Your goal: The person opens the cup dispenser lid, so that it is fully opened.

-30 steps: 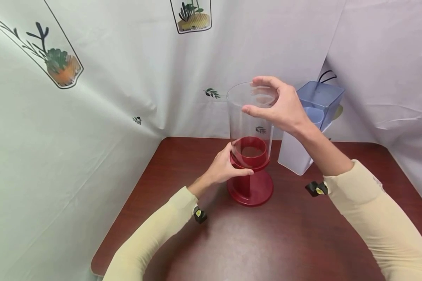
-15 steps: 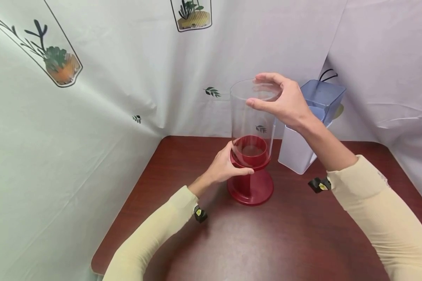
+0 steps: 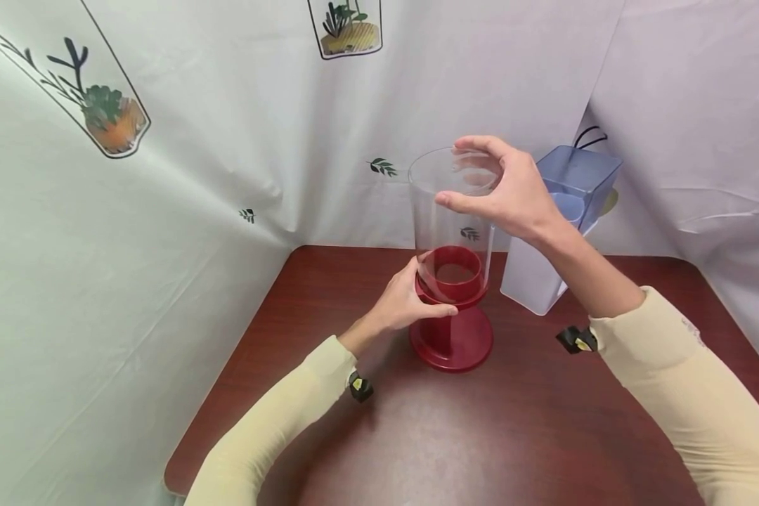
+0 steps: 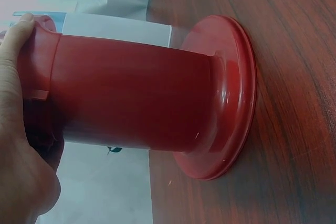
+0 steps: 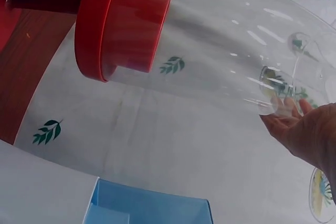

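A red stand [image 3: 452, 341] with a round foot stands upright on the table. My left hand [image 3: 400, 299] grips its collar from the left, thumb across the front; the left wrist view shows the stand's column [image 4: 131, 93] from the side. A clear plastic cylinder [image 3: 439, 218] sits upright on the stand, its lower end around the red ring [image 5: 136, 22]. At the top, my right hand [image 3: 515, 190] holds the cylinder's rim with thumb and fingers spread around it. Some fingers show through the clear wall.
Behind the right forearm stands a white container [image 3: 534, 277] with a translucent blue bin [image 3: 582, 169] and a black cord behind it. A white curtain [image 3: 329, 119] printed with plants hangs along the back and left of the dark red table [image 3: 411, 436].
The cylinder's top and my right hand shifted slightly right and up, then came back left and down. My left hand keeps its grip on the stand, which stays in place.
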A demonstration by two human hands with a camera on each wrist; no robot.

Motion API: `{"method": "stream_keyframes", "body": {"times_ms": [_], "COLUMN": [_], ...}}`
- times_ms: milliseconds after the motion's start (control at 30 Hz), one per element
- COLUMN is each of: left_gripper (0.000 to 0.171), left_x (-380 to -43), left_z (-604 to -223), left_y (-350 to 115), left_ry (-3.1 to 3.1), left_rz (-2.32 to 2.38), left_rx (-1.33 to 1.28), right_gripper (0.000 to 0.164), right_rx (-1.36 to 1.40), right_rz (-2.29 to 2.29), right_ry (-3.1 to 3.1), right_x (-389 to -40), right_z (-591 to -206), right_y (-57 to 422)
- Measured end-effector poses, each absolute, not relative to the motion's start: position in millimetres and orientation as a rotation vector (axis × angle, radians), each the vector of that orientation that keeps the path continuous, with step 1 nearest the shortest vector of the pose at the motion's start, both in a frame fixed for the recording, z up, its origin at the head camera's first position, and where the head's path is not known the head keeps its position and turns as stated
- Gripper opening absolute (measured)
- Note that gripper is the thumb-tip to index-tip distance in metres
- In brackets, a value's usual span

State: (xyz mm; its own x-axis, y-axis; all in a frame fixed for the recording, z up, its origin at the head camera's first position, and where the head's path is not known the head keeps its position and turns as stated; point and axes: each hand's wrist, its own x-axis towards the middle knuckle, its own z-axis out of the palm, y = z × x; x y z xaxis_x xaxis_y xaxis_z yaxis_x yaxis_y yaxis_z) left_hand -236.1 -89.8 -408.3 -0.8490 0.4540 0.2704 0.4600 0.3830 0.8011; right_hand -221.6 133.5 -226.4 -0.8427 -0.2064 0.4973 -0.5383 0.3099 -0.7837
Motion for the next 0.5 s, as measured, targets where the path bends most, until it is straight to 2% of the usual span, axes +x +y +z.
{"method": "stream_keyframes", "body": {"times_ms": [500], "left_gripper": [0.097], "left_x": [-237], "left_z": [-409], "left_y": [-88], "left_ry": [-2.604], "left_rz": [-1.474], "left_rx": [-0.852], "right_gripper": [0.071], "right_rx": [0.604], "right_rz": [1.624], "right_ry": [-2.294], "right_x": [-234], "right_z": [-223], "right_y": [144]}}
